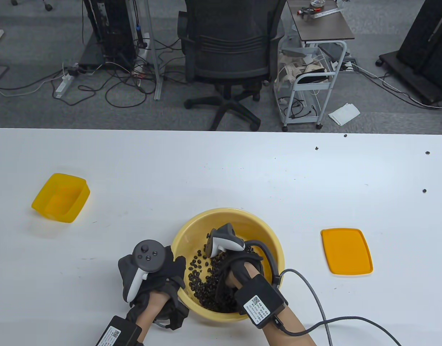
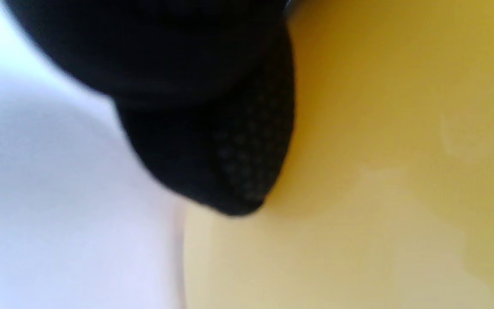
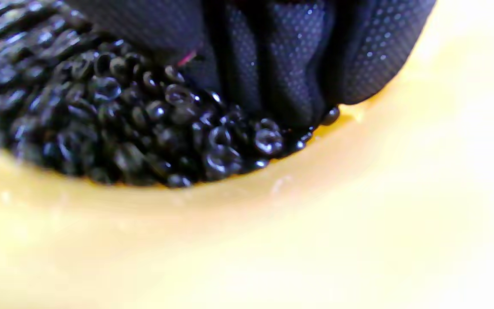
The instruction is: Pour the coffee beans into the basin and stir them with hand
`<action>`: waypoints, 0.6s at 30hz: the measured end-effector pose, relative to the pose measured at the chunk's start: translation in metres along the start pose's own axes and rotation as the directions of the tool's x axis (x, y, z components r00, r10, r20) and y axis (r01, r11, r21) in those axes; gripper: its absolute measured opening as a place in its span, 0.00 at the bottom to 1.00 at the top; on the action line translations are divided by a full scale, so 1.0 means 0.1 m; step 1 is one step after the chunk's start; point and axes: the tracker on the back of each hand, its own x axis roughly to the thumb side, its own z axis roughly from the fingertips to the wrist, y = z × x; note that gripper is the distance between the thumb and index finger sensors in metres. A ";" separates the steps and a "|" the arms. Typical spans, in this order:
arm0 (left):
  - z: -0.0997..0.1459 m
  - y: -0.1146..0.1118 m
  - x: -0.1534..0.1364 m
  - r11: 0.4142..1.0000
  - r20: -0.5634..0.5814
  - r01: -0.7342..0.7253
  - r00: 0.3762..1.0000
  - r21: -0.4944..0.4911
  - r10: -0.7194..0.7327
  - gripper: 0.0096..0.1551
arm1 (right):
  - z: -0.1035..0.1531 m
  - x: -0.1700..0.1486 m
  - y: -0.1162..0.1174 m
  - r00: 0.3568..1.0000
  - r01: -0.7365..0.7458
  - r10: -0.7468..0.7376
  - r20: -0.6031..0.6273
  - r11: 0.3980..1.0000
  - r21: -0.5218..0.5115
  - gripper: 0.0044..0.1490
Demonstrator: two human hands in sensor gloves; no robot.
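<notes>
Near the table's (image 1: 221, 162) left edge sits an empty yellow tub (image 1: 61, 197). Your left hand (image 1: 152, 274) grips the basin (image 1: 228, 216) rim at the front edge. Your right hand (image 1: 239, 266) digs curled fingers (image 3: 290, 77) into the coffee beans (image 1: 203, 277). An orange lid (image 1: 346, 251) lies rightward.

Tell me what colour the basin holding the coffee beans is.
Pale yellow; the basin shows best in the table view.

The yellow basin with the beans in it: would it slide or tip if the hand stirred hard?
The basin looks like thin plastic on a smooth white table, so it would probably slide. The left hand rests at its rim, likely steadying it. Wide and shallow, with coffee beans low inside, it seems unlikely to tip.
</notes>
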 end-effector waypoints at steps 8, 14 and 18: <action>0.00 0.00 0.00 1.000 0.003 0.001 1.000 0.003 -0.001 0.37 | 0.06 0.28 0.07 0.964 0.097 -0.110 0.240 0.993 0.068 0.29; 0.00 0.00 -0.01 1.000 0.010 -0.001 1.000 0.001 0.001 0.36 | 0.09 0.51 -0.07 0.920 0.223 -0.203 0.334 0.974 -0.022 0.30; 0.00 0.00 -0.01 1.000 0.017 -0.004 1.000 -0.004 0.004 0.36 | 0.07 0.58 -0.22 0.910 0.283 -0.240 0.339 0.955 -0.084 0.30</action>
